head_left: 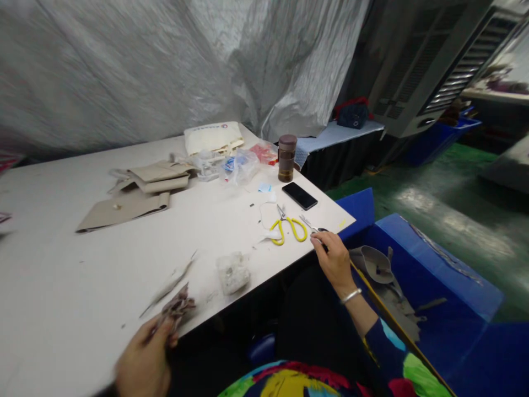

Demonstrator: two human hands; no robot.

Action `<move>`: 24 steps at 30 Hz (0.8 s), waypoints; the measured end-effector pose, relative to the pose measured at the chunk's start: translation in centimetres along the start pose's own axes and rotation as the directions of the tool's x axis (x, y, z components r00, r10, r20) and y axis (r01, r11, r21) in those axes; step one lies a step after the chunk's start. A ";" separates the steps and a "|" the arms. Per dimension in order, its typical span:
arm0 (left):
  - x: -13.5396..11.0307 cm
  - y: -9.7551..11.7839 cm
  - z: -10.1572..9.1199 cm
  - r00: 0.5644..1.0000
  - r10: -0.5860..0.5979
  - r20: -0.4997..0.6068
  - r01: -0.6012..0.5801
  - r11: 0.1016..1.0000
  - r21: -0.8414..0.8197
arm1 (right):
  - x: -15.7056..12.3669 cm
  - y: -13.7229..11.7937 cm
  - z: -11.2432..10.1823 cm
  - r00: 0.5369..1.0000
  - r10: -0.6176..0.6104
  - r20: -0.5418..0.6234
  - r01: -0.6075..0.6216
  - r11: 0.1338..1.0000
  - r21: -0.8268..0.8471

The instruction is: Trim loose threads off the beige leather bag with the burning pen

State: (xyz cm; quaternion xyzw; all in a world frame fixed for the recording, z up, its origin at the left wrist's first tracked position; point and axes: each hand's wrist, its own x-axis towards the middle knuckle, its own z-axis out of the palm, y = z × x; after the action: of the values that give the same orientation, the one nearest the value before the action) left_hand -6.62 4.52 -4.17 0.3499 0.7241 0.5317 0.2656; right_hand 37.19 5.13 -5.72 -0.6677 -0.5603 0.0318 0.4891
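My left hand (144, 361) is at the near edge of the white table (61, 275), fingers closed on a small bunch of brownish-grey fabric pieces (177, 306). My right hand (333, 256) reaches to the table's right edge, its fingers curled on a small metal tool (309, 225), perhaps thread snips. Yellow-handled scissors (289, 226) lie just left of that hand. A thin grey strip (169, 284) lies on the table beyond my left hand.
A crumpled clear bag (233, 271), beige fabric pieces (136, 193), a white bag (212, 138), plastic wrappers (239, 165), a brown jar (286, 158) and a black phone (300, 195) lie on the table. A blue bin (433, 275) with grey scraps stands right.
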 end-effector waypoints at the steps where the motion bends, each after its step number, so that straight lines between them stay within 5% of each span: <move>1: -0.8 1.1 0.4 0.998 -0.056 0.022 0.057 0.996 -0.072 | -1.4 -1.1 0.0 1.000 0.003 0.012 -0.004 0.998 0.064; 6: -5.6 5.5 1.9 0.929 -0.195 0.316 0.301 0.894 -0.332 | -7.9 -6.5 0.9 0.953 0.129 0.272 -0.225 0.907 0.356; 11: -9.5 7.0 1.6 0.834 -0.296 0.465 0.493 0.777 -0.391 | -10.7 -12.5 1.7 0.794 0.165 0.586 -0.513 0.700 0.497; 14: -11.1 7.3 1.4 0.804 -0.299 0.514 0.527 0.759 -0.383 | -11.2 -15.0 2.0 0.726 0.158 0.669 -0.607 0.603 0.517; 20: -13.8 6.5 2.0 0.761 -0.271 0.590 0.532 0.781 -0.327 | -12.1 -16.5 1.8 0.754 0.138 0.643 -0.597 0.555 0.580; 24: -15.0 5.5 2.1 0.806 -0.077 0.587 0.245 0.946 -0.213 | -12.8 -16.4 1.1 0.781 0.179 0.599 -0.567 0.606 0.558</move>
State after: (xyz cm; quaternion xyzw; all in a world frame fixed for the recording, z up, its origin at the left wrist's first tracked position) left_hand 5.43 -5.07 0.64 0.3887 0.5560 0.4739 0.5614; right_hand 19.99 -5.88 -1.46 -0.4984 -0.4477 0.5176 0.5322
